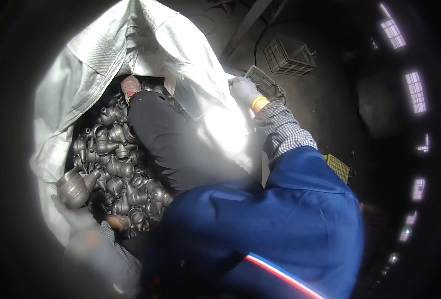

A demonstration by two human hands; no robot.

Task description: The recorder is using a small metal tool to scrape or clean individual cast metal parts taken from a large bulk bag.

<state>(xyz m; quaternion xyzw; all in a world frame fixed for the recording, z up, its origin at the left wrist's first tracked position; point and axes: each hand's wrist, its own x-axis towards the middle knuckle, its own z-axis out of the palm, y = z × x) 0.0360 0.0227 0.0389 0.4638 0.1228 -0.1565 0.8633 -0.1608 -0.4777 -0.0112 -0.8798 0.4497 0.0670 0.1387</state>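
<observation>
A large white woven sack (56,114) stands open around a heap of dark grey metal pipe-like castings (115,169). My left hand (78,215), in a pale glove and blurred, is at the sack's left side. It closes under a bigger round-bodied metal casting (74,189) with a narrower neck, raised above the heap; the fingers are partly hidden. My right hand (244,90), in a grey glove with a yellow cuff, is closed on the sack's right rim. Bright glare whitens the sack below it.
My dark-trousered leg (160,129) reaches into the sack, with a reddish shoe (130,86) among the castings. Another brown shoe (119,222) shows lower down. Outside stand a grey plastic crate (289,56), a second grey crate (265,82) and a yellow crate (337,168).
</observation>
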